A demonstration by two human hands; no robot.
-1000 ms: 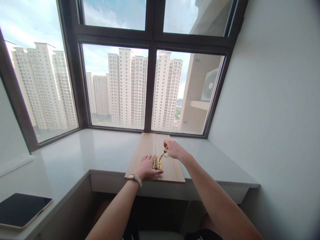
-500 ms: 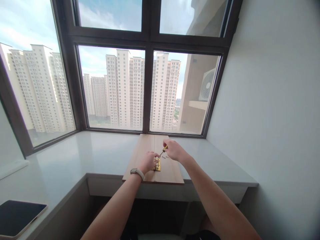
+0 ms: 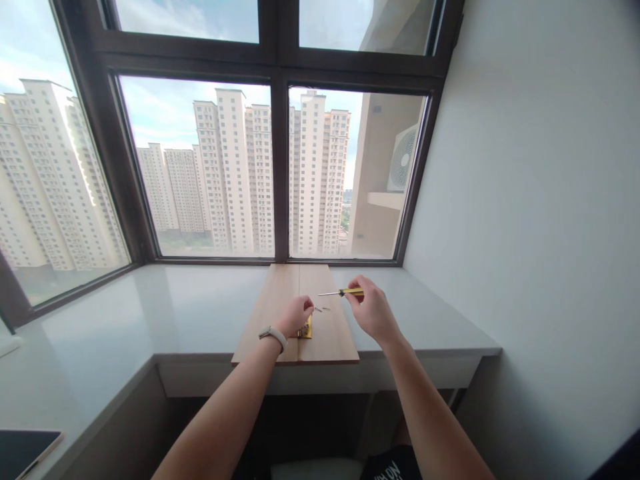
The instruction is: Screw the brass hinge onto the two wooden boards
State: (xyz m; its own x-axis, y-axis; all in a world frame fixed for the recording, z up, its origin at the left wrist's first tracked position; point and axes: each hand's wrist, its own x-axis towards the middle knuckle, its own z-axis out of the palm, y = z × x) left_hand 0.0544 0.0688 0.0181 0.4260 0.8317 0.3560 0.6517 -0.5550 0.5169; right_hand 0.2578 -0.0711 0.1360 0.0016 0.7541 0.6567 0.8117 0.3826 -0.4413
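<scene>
My right hand [image 3: 371,305] is wrapped round the yellow-and-black handle of a screwdriver [image 3: 351,291], its thin shaft pointing left, raised clear of the boards. Over the two wooden boards [image 3: 327,343], laid side by side, my left hand [image 3: 294,316] has its thumb and fingertips pressed together. Whether something small is in that pinch cannot be made out. Beneath this hand a brass-coloured hinge [image 3: 307,329] lies at the seam between the boards, partly hidden. Just right of the left fingertips, a few small screws [image 3: 326,309] rest on the right board.
The boards lie on a white sill counter [image 3: 200,313] that runs under dark-framed windows [image 3: 281,167]. A tablet-like device [image 3: 25,450] sits at the lower left. On the right rises a plain wall [image 3: 525,200]. The near ends of the boards overhang the counter's front edge.
The screwdriver has lifted off the hinge and swung right, now nearly level. My left hand has moved from the hinge towards the loose screws, fingers pinched. The view has turned slightly right.
</scene>
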